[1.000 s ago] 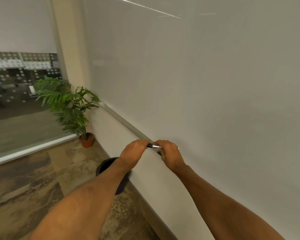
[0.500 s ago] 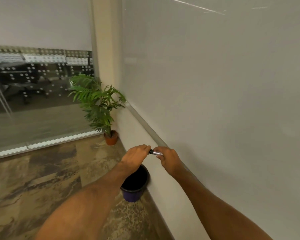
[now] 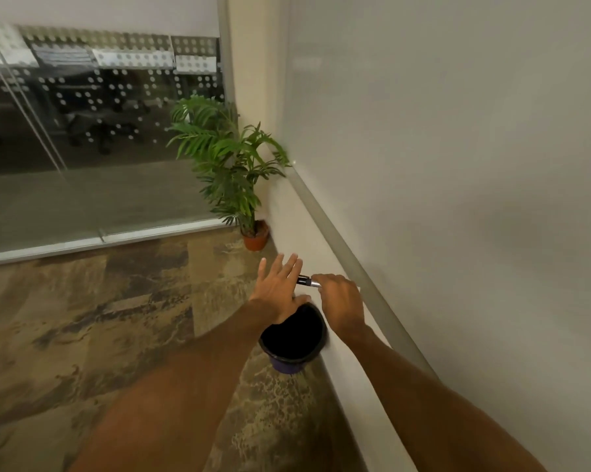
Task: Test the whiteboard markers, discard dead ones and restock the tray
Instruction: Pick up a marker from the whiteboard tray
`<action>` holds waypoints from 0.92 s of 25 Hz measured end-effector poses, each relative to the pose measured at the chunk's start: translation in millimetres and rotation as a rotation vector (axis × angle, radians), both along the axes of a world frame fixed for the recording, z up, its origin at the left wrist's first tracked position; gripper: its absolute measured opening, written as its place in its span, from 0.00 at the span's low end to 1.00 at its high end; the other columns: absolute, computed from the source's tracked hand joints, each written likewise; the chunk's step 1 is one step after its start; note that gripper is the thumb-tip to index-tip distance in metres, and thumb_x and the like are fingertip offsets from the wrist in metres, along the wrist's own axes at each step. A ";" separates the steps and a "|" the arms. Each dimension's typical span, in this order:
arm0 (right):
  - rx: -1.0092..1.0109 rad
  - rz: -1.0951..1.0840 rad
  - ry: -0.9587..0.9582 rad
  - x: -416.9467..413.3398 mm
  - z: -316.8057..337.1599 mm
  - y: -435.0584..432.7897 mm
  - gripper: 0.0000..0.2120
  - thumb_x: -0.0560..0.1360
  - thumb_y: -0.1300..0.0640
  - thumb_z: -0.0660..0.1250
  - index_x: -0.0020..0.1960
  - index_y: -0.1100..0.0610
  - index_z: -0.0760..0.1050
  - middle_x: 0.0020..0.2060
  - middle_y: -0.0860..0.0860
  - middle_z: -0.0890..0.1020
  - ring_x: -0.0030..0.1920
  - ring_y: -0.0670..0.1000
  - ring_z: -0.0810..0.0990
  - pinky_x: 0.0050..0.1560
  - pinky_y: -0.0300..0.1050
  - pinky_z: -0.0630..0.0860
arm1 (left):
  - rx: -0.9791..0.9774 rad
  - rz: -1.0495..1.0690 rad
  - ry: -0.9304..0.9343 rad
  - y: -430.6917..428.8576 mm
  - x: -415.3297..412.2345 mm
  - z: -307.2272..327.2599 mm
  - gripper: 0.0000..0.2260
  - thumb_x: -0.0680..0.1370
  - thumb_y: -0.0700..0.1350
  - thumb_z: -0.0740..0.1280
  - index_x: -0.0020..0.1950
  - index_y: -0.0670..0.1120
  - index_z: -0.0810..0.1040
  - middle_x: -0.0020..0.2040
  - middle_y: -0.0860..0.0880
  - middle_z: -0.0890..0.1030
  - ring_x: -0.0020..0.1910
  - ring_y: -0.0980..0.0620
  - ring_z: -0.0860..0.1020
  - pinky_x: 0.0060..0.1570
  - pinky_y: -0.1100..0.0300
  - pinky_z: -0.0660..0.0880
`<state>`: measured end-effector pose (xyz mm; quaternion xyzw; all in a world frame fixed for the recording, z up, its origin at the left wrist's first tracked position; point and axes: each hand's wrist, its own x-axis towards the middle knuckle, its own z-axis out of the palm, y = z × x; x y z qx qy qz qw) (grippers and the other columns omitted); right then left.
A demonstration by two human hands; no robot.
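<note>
Two hands: both reach out over the bin, close to the wall, bare forearms stretching in from below.
Right hand (image 3: 340, 303): curled into a pinch around a marker, knuckles up, just beside the white wall under the board.
Marker (image 3: 307, 281): short, with a silver barrel and a dark end; it lies nearly level, the dark end sticking out toward the left hand, the rest hidden in the right hand's grasp. It sits above the far rim of the bin.
Left hand (image 3: 277, 290): spread flat with fingers splayed and apart, holding nothing; its fingertips are just beside the marker's dark end, and I cannot tell whether they touch it.
Bin (image 3: 294, 361): a round purple bucket with a dark inside, standing on the floor against the wall, directly beneath the wrists. What lies inside is too dark to see.
Whiteboard (image 3: 457, 131): large and pale, filling the right side, its grey lower edge running diagonally toward the corner.
Potted plant (image 3: 231, 165): in an orange pot in the corner, well beyond the hands.
Floor (image 3: 100, 318): mottled brown, meeting a glass partition (image 3: 83, 131) on the far left.
</note>
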<state>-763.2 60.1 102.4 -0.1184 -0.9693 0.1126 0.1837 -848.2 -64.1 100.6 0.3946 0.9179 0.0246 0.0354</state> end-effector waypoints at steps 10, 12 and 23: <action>-0.055 -0.040 -0.202 -122.3 -112.9 -2.7 0.09 0.77 0.54 0.63 0.55 0.53 0.77 0.49 0.50 0.83 0.49 0.54 0.80 0.52 0.46 0.74 | -0.113 0.016 -0.137 0.8 -132.4 -103.8 0.35 0.80 0.62 0.53 0.78 0.46 0.43 0.79 0.49 0.43 0.77 0.46 0.42 0.73 0.41 0.42; -0.094 -0.059 -0.250 -141.4 -141.2 0.0 0.13 0.78 0.54 0.61 0.61 0.53 0.75 0.54 0.51 0.81 0.54 0.54 0.79 0.56 0.48 0.73 | -0.120 0.011 -0.155 3.5 -152.1 -133.3 0.35 0.80 0.62 0.54 0.78 0.46 0.44 0.79 0.48 0.44 0.77 0.45 0.43 0.73 0.41 0.43; -0.191 0.005 -0.520 -221.8 -327.6 40.6 0.16 0.78 0.61 0.59 0.65 0.58 0.71 0.57 0.56 0.78 0.57 0.57 0.77 0.55 0.51 0.74 | -0.190 0.095 -0.330 30.0 -210.0 -319.8 0.35 0.80 0.58 0.59 0.78 0.45 0.45 0.79 0.47 0.46 0.77 0.45 0.43 0.74 0.42 0.42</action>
